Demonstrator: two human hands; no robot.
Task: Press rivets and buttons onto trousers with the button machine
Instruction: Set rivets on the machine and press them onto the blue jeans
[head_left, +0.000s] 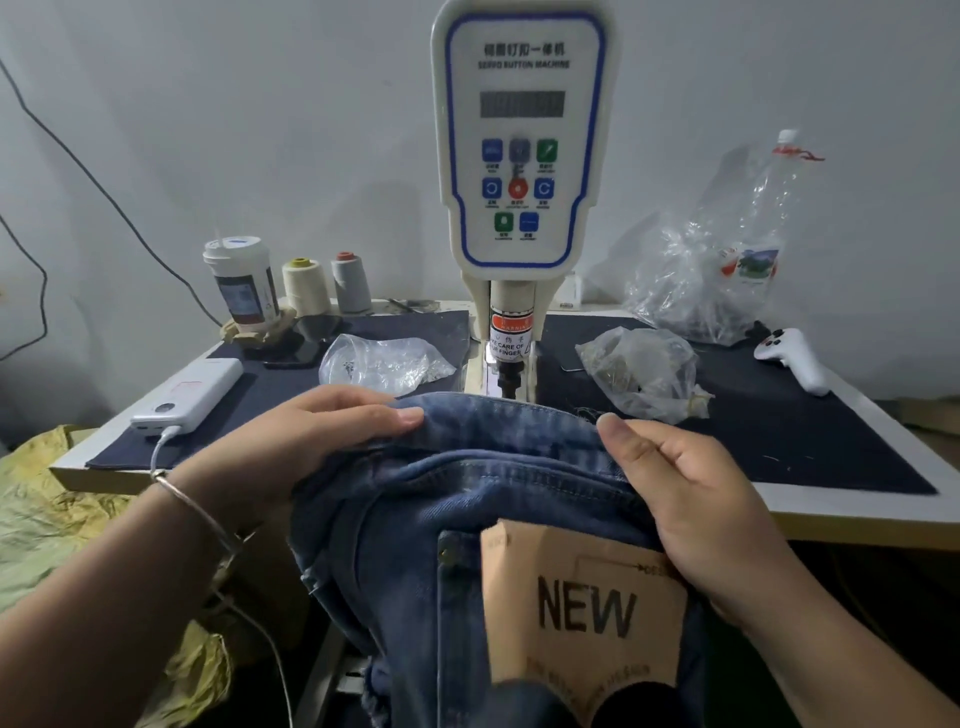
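Blue denim trousers (467, 483) with a brown card tag reading "NEW" (582, 613) lie bunched at the table's front edge, their waistband up against the base of the white button machine (522, 135). The machine's dark press head (510, 376) stands just behind the waistband. My left hand (317, 436) grips the waistband on the left, thumb on top and fingers under the cloth. My right hand (691, 499) holds the denim on the right, thumb pointing up at the waistband edge and fingers curled into the fabric. A rivet (444, 556) shows on the pocket corner.
On the dark table mat (805, 431) lie clear plastic bags of small parts (384, 364) (644, 374), a white power bank (189, 389) with cable, a paper cup (241, 286), two thread cones (306, 286), a white controller (792, 358) and a plastic bottle (753, 244).
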